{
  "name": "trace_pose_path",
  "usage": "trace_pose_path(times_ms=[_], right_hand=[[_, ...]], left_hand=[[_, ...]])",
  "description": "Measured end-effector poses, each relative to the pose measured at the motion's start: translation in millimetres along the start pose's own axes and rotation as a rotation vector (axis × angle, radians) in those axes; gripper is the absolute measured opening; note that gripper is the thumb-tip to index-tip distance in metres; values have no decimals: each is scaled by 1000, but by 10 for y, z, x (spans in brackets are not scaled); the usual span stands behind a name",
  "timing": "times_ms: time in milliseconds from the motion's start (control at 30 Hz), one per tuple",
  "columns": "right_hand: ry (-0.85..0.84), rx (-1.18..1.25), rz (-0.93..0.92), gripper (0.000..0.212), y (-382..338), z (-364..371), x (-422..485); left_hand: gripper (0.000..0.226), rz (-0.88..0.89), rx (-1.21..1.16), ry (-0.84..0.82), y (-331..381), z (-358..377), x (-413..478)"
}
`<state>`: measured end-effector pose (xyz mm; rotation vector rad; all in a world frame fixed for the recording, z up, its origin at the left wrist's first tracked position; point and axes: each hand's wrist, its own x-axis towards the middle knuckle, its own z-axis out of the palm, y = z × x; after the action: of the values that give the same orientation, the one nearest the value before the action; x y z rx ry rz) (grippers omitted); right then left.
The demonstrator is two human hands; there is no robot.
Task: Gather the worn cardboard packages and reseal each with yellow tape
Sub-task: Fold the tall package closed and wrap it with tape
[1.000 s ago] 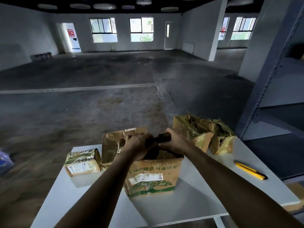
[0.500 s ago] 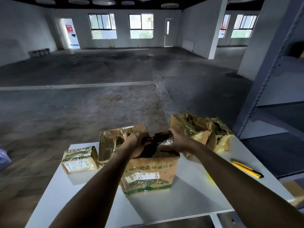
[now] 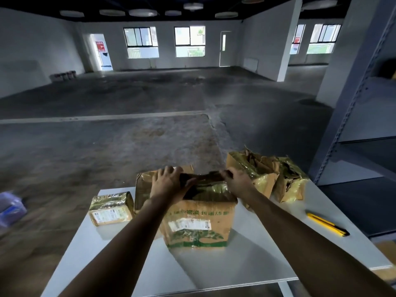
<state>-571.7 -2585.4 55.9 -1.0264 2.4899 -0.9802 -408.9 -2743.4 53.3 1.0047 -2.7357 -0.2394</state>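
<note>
A worn cardboard box [image 3: 199,221] with green print and a white label stands in the middle of the white table [image 3: 214,271], its top covered in crumpled yellow tape. My left hand [image 3: 169,181] lies on the box's top left corner with its fingers spread and its thumb against a dark strip [image 3: 205,177] along the far top edge. My right hand [image 3: 237,181] curls round the right end of that strip. Whether the strip is a flap or tape I cannot tell.
A small taped package [image 3: 110,207] sits at the table's left, a taller one [image 3: 143,183] behind the box. Two torn packages [image 3: 252,168] [image 3: 291,181] stand at the back right. A yellow utility knife [image 3: 325,224] lies to the right. Grey shelving [image 3: 353,103] rises on the right.
My hands have drawn apart along the box's top, and the dark strip between them is longer. My left hand has gone from a curled grip to spread fingers. The view tilted down.
</note>
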Motion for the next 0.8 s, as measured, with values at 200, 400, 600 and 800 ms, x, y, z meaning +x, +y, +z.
trace_pose_path(times_ms=[200,400,600,800], right_hand=[[-123,23,228,113,-296,119,-200],[-30,96,311,125,-291,276,-164],[32,171,307,95,-249,317,-167],[90,75,355,93,-293,390,-139]], left_hand=[[85,-196,-313,-336,-175,-110,-170],[129,-358,-332,-224,-151,-81,-147],[143,-365,-172,-263,-368,525,467],[148,-476,-212,-161,-87,230,207]])
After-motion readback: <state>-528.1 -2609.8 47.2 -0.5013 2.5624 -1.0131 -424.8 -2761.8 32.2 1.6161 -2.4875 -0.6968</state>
